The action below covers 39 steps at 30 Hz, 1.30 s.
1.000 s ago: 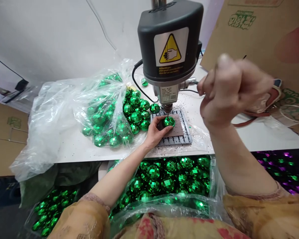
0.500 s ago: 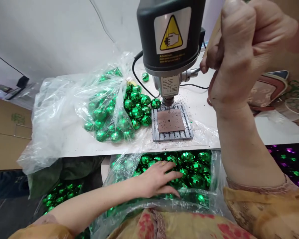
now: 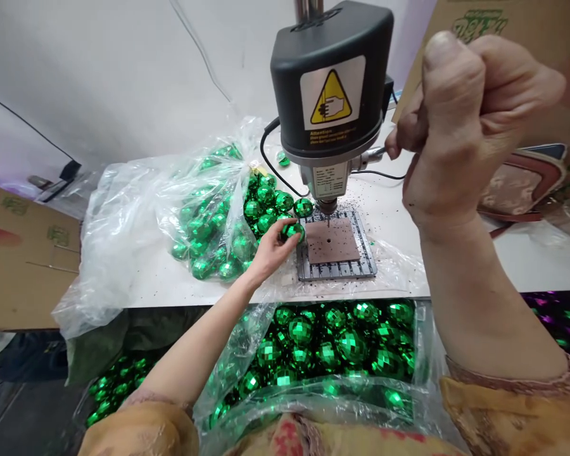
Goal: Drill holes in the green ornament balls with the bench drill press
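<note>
Head view: lined box [image 3: 420, 354] under table edge, full of green faceted balls [image 3: 353, 345]. Clear bag [image 3: 168, 190] on table [image 3: 147, 278], more green balls inside. Left hand [image 3: 270, 252] reaches forward, fingers curled part-closed round one green ball [image 3: 292, 232], at metal base plate's [image 3: 337, 271] left edge. Right hand [image 3: 470, 120] raised, closed on drill press [image 3: 332, 82] lever [image 3: 379, 152].

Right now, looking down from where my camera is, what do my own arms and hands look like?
Your left hand and right hand are both without gloves. The left sleeve and right sleeve are loose, mustard-yellow and sheer-looking, edged with dusty-pink trim, and leave the forearms bare. The right thumbnail looks short and unpainted.
</note>
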Each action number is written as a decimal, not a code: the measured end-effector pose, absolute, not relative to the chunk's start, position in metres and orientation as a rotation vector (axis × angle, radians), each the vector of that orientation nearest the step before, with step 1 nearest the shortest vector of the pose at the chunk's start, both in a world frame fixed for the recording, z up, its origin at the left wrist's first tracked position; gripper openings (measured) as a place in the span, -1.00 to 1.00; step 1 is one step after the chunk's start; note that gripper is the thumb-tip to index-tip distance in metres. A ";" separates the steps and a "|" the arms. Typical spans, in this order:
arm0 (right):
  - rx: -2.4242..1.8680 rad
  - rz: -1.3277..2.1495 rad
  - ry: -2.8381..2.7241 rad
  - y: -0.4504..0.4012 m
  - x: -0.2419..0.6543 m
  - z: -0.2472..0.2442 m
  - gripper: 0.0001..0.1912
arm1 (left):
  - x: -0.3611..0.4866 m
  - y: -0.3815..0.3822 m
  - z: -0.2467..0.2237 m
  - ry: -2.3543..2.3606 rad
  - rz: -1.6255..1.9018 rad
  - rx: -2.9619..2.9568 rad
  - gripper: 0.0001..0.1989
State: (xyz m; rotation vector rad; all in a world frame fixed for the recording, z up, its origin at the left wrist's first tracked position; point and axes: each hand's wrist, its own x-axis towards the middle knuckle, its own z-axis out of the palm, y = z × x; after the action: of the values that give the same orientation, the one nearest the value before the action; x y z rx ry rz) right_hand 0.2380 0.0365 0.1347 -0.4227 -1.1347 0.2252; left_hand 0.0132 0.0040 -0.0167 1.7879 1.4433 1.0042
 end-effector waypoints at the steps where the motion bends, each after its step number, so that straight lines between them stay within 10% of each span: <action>1: -0.426 0.224 -1.138 0.037 0.238 0.135 -0.53 | 0.016 0.004 -0.015 1.321 1.073 1.594 -0.57; 39: -0.397 0.261 -1.190 0.033 0.240 0.131 -0.53 | 0.079 0.006 -0.054 1.120 1.236 1.609 -0.43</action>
State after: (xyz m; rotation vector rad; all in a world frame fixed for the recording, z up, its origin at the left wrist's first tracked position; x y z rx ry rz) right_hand 0.2402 0.0325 0.1313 -0.3965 -1.1904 0.2606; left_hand 0.0792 0.0056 -0.0543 1.6093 1.1196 1.2364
